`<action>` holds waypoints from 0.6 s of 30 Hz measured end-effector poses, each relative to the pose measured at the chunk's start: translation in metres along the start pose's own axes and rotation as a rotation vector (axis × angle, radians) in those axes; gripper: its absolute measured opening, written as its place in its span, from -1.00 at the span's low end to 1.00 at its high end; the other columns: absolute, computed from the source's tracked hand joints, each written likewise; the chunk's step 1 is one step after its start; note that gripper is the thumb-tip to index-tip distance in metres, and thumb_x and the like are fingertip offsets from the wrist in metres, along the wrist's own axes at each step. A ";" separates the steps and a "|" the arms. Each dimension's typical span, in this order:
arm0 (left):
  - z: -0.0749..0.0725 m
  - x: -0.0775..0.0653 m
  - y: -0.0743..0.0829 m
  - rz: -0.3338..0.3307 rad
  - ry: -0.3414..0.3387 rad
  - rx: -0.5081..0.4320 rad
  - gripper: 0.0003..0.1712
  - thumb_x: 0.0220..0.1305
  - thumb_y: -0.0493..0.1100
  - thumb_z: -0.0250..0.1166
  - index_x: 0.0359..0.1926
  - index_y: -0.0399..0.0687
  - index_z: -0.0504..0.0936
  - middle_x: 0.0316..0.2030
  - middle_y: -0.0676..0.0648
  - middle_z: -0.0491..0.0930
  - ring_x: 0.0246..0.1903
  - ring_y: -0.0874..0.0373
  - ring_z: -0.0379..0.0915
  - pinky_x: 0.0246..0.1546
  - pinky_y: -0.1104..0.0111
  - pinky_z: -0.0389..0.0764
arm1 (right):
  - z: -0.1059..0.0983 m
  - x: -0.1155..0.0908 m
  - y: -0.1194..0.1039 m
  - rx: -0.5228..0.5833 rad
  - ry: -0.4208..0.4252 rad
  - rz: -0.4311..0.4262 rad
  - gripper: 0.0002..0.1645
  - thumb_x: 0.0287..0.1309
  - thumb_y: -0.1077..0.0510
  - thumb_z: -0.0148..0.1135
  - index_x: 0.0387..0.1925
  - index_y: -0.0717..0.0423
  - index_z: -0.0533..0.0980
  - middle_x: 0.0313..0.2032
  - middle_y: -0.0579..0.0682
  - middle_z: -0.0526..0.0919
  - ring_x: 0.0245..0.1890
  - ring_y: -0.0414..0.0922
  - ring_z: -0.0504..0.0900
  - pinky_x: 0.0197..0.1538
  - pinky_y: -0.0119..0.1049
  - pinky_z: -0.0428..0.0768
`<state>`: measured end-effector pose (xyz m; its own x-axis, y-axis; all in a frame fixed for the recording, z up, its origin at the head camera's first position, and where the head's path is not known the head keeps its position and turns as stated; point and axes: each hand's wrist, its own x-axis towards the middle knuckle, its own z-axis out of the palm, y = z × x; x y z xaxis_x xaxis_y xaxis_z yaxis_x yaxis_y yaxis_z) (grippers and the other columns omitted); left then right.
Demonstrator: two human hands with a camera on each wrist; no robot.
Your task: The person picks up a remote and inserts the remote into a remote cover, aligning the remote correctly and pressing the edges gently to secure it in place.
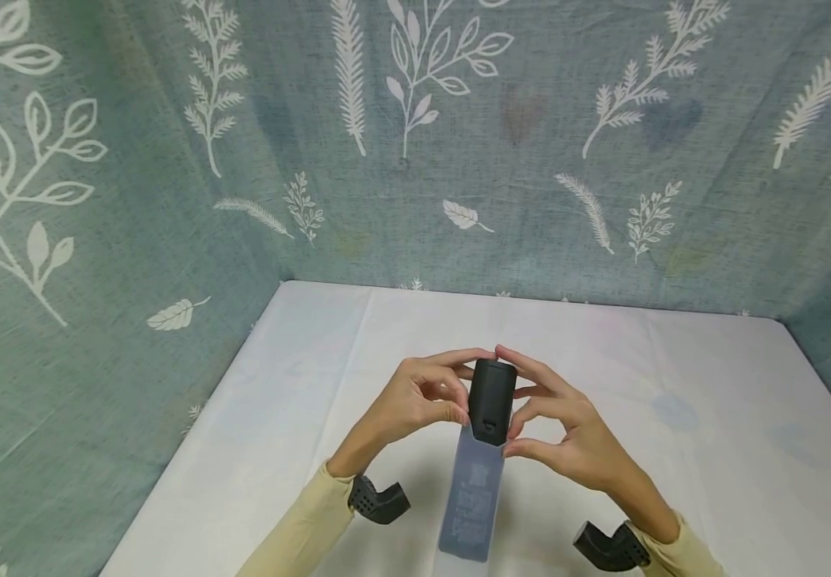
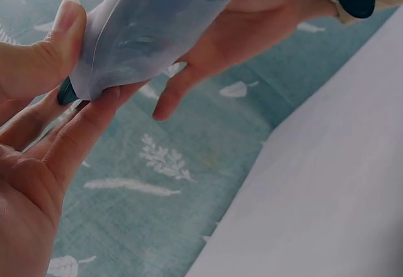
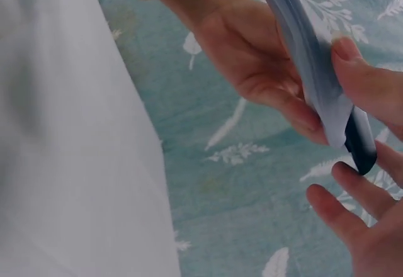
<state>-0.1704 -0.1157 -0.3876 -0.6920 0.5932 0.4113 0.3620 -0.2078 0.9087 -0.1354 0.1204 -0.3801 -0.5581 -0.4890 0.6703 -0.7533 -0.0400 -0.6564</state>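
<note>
Both hands hold a black remote control [image 1: 493,393] partly inside a translucent bluish sleeve [image 1: 473,497]. Its black end sticks out at the far side, and the sleeve hangs toward the person. On the left edge, my left hand [image 1: 411,401] pinches the remote near the sleeve's mouth, its index finger reaching the far tip. From the right, my right hand [image 1: 577,445] grips with its thumb at the sleeve's rim and a fingertip at the far end. In the right wrist view, the dark end [image 3: 361,145] protrudes from the sleeve between the hands.
A white-covered table [image 1: 300,344] lies beneath the hands. Green-blue leaf-print cloth [image 1: 386,216] stands behind it and along its sides. Black wrist cameras [image 1: 379,498] are strapped over beige sleeves [image 1: 307,521].
</note>
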 end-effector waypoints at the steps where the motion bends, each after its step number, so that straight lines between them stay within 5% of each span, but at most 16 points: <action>1: 0.000 0.000 0.000 0.000 -0.005 -0.005 -0.78 0.04 -0.23 0.45 -0.51 -0.31 0.60 0.23 -0.24 0.38 0.08 -0.16 0.45 -0.19 0.10 0.64 | -0.001 -0.001 0.001 -0.015 -0.021 0.021 -0.58 -0.32 0.44 0.51 -0.49 -0.06 0.53 0.31 0.34 0.20 0.26 0.13 0.31 0.12 -0.25 0.50; 8: -0.002 0.000 0.000 -0.004 -0.028 -0.007 -0.73 0.03 -0.13 0.46 -0.50 -0.25 0.60 0.25 -0.18 0.37 0.09 -0.17 0.43 -0.17 0.10 0.64 | -0.005 -0.004 0.008 -0.045 -0.065 0.121 -0.59 -0.15 0.36 0.47 -0.46 -0.18 0.46 0.37 0.14 0.19 0.29 0.07 0.29 0.18 -0.28 0.44; 11: -0.001 0.000 0.001 0.003 -0.031 -0.028 -0.73 0.03 -0.17 0.46 -0.50 -0.29 0.59 0.25 -0.22 0.35 0.09 -0.18 0.42 -0.15 0.06 0.63 | -0.005 -0.003 0.005 -0.044 -0.043 0.135 -0.60 -0.11 0.39 0.43 -0.45 -0.14 0.46 0.34 0.13 0.25 0.17 0.02 0.44 0.12 -0.29 0.48; 18: 0.005 0.000 0.006 0.054 -0.022 -0.043 -0.81 0.02 -0.32 0.44 -0.51 -0.36 0.59 0.20 -0.34 0.36 0.08 -0.20 0.42 -0.07 -0.03 0.58 | -0.003 -0.001 0.006 -0.072 0.046 0.055 -0.58 -0.19 0.47 0.41 -0.46 -0.02 0.41 0.20 0.22 0.42 0.04 -0.05 0.53 0.04 -0.41 0.49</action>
<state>-0.1656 -0.1132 -0.3825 -0.6581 0.5971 0.4587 0.3710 -0.2730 0.8876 -0.1402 0.1234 -0.3838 -0.6137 -0.4478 0.6502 -0.7432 0.0499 -0.6672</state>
